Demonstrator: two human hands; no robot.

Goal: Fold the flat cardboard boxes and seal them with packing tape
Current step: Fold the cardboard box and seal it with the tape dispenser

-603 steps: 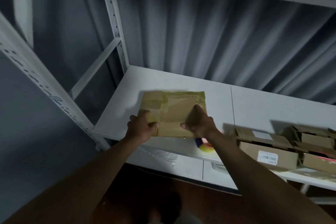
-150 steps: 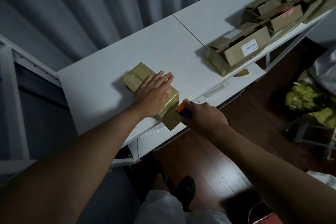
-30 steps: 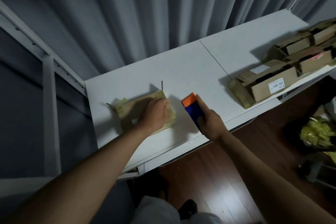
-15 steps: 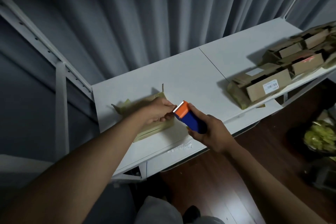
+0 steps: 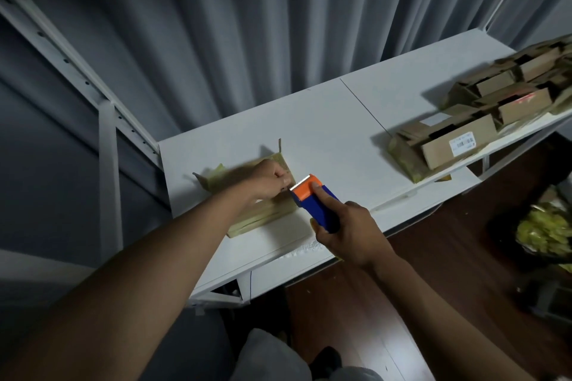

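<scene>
A small taped cardboard box (image 5: 263, 215) lies on the left part of the white shelf (image 5: 325, 136). Loose tape ends stick up at its far corners. My left hand (image 5: 270, 179) hovers over the box's right end, fingers curled and pinching at the toothed front edge of the tape dispenser; the tape itself is too blurred to make out. My right hand (image 5: 346, 229) grips the blue and orange tape dispenser (image 5: 312, 199), with the index finger laid on its orange head, which points at the left hand.
A heap of flat cardboard boxes (image 5: 483, 114) lies on the right of the shelf, one with a barcode label. White rack uprights (image 5: 108, 164) stand at the left, grey curtains behind. Below are a dark wood floor, my feet and a bag of yellow stuff (image 5: 548, 232).
My left hand has lifted off the box top and now pinches at the dispenser's cutter. My right hand has raised the dispenser from the shelf and brought it close to the box's right end.
</scene>
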